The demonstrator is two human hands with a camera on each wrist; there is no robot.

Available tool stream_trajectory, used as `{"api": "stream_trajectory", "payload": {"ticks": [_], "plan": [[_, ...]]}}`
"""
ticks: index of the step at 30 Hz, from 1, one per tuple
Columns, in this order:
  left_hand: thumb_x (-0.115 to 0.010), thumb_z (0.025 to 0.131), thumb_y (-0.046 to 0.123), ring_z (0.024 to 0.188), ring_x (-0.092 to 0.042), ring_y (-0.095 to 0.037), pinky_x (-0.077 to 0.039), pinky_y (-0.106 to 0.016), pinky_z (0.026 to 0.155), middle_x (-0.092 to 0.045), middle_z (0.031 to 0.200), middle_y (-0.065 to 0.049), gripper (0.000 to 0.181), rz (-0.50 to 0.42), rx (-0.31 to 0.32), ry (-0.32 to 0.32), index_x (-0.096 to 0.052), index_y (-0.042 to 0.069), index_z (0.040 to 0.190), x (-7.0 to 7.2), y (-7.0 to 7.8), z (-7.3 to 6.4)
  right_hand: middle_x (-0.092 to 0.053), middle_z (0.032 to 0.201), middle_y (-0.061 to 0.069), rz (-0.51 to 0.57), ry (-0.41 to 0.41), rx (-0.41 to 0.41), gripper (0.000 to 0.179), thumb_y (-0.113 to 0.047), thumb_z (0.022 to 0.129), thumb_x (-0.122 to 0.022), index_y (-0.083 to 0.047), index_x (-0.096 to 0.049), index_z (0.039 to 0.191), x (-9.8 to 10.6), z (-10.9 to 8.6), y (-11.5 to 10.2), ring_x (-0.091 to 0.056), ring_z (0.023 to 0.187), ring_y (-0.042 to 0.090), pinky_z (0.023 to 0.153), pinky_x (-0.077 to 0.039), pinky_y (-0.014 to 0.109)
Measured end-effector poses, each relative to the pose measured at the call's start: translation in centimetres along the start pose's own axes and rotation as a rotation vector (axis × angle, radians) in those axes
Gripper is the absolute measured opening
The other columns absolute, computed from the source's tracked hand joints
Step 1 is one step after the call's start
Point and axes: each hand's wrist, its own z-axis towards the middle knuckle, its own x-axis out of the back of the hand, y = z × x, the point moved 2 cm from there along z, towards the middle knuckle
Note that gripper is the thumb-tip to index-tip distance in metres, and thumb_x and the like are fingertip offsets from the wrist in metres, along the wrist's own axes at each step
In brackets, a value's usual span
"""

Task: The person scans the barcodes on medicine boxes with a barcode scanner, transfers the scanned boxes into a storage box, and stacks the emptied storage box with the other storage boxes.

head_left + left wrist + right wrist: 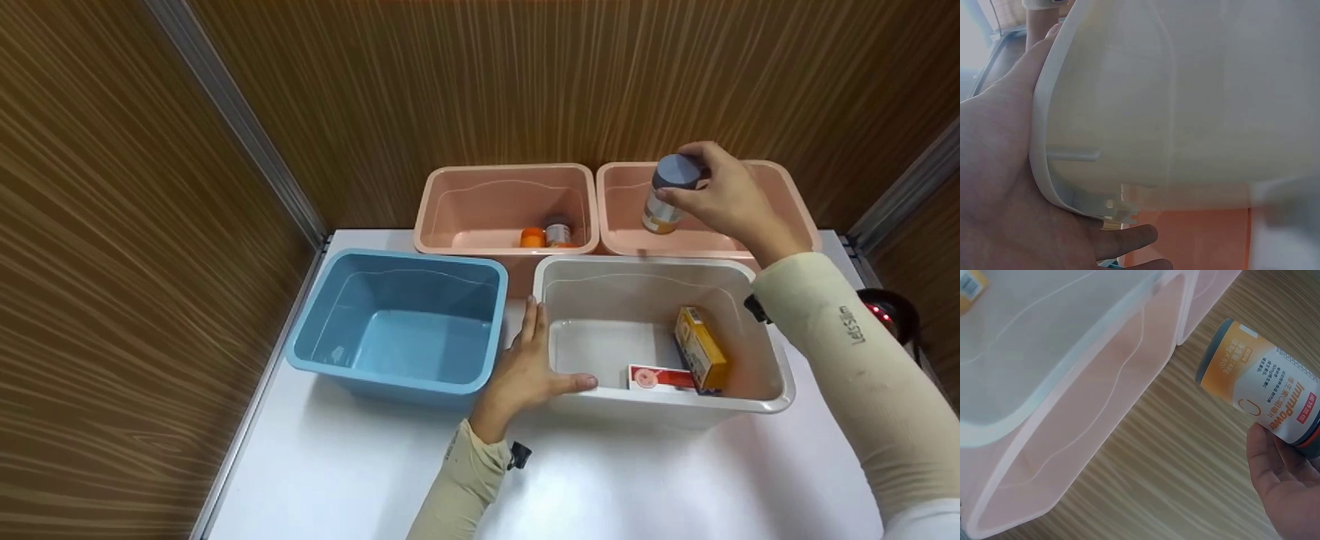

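Observation:
My right hand (pixel 724 191) pinches a vitamin bottle (pixel 664 214) near its dark grey cap, holding it slightly tilted over the right pink bin (pixel 780 187). In the right wrist view the bottle (pixel 1264 382) shows an orange and white label. My left hand (pixel 525 375) rests at the near left corner of the white bin (pixel 675 405), its thumb along the front rim and its fingers stretched along the left side. Inside that bin, a yellow box (pixel 701 349) leans by the right wall, beside a red and white box (pixel 660 377) on the floor.
A blue bin (pixel 397 382) stands to the left. Behind, the left pink bin (pixel 502 172) contains an orange-capped item (pixel 532 238) and a small grey-capped bottle (pixel 558 234). Wood-patterned panels (pixel 487 82) enclose the white table (pixel 337 457). A dark device with red lights (pixel 885 315) sits at the right edge.

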Motion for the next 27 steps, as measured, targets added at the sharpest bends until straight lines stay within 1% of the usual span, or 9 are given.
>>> {"api": "stream_trajectory", "payload": {"ticks": [6, 9, 11, 14, 20, 27], "plan": [[-0.058, 0.055, 0.087, 0.138, -0.024, -0.028, -0.03, -0.042, 0.104, 0.016, 0.156, 0.005, 0.135, -0.002, 0.005, -0.008, 0.003, 0.016, 0.152, 0.0, 0.1, -0.1, -0.048, 0.127, 0.016, -0.002, 0.015, 0.04, 0.073, -0.042, 0.082, -0.071, -0.007, -0.039, 0.139, -0.9, 1.0, -0.8, -0.048, 0.113, 0.034, 0.092, -0.04, 0.052], [-0.058, 0.055, 0.086, 0.137, -0.025, -0.028, -0.032, -0.042, 0.104, 0.014, 0.157, 0.002, 0.135, 0.008, -0.003, 0.001, 0.002, 0.014, 0.153, 0.0, 0.1, -0.1, -0.049, 0.126, 0.017, -0.002, 0.019, 0.064, 0.073, -0.041, 0.082, -0.072, -0.006, -0.041, 0.138, -1.4, 1.5, -1.1, -0.049, 0.112, 0.035, 0.092, -0.041, 0.051], [-0.058, 0.056, 0.086, 0.137, -0.025, -0.028, -0.033, -0.041, 0.103, 0.012, 0.157, 0.0, 0.135, 0.016, -0.009, 0.009, 0.0, 0.012, 0.153, -0.1, 0.2, -0.1, -0.05, 0.125, 0.016, -0.001, 0.018, 0.071, 0.072, -0.041, 0.082, -0.072, -0.006, -0.041, 0.137, -1.8, 1.9, -1.3, -0.049, 0.111, 0.033, 0.091, -0.041, 0.05], [-0.057, 0.056, 0.087, 0.137, -0.025, -0.027, -0.033, -0.04, 0.103, 0.013, 0.157, 0.0, 0.136, 0.027, -0.008, 0.011, 0.001, 0.012, 0.153, -0.1, 0.2, -0.1, -0.05, 0.125, 0.015, 0.015, 0.005, 0.073, 0.073, -0.04, 0.082, -0.072, -0.005, -0.041, 0.137, -2.6, 2.3, -1.7, -0.05, 0.11, 0.031, 0.09, -0.042, 0.048], [-0.056, 0.055, 0.088, 0.138, -0.024, -0.025, -0.032, -0.04, 0.103, 0.016, 0.156, 0.005, 0.135, 0.02, 0.007, 0.005, 0.002, 0.015, 0.153, -0.2, 0.2, 0.0, -0.05, 0.125, 0.016, 0.065, -0.013, 0.069, 0.068, -0.032, 0.082, -0.074, -0.003, -0.042, 0.135, -5.2, 3.4, -2.5, -0.05, 0.11, 0.03, 0.091, -0.041, 0.047], [-0.058, 0.055, 0.087, 0.138, -0.024, -0.026, -0.032, -0.042, 0.103, 0.016, 0.156, 0.004, 0.134, 0.01, 0.006, -0.001, 0.001, 0.015, 0.153, -0.2, 0.5, -0.2, -0.05, 0.123, 0.018, 0.131, -0.035, 0.088, 0.061, -0.02, 0.082, -0.075, 0.0, -0.043, 0.13, -8.7, 4.4, -3.0, -0.049, 0.109, 0.033, 0.092, -0.041, 0.047]]}}
